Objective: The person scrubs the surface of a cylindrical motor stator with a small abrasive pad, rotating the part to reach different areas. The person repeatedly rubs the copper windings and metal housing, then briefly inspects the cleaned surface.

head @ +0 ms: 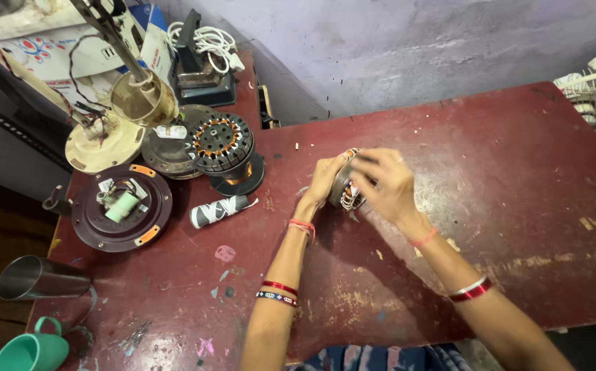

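Both my hands are on the small motor stator [350,194] in the middle of the dark red table [504,158]: my left hand [325,180] cups its left side, fingers curled against the metal ring, and my right hand [387,184] comes over the top and right, fingers bent and closed around it, a bit blurred. I can see white and copper windings peeking out beneath my right palm. The stator sits on the table or just above it; I can't tell which. Off to my left, well apart, there's a bigger stator [219,143] with copper coils on a black base, a rolled white-and-grey paper tube [218,210] lying near it, and a round dark motor housing [121,207]. A steel cup [40,278] and a green mug [31,349] sit at the near-left corner.
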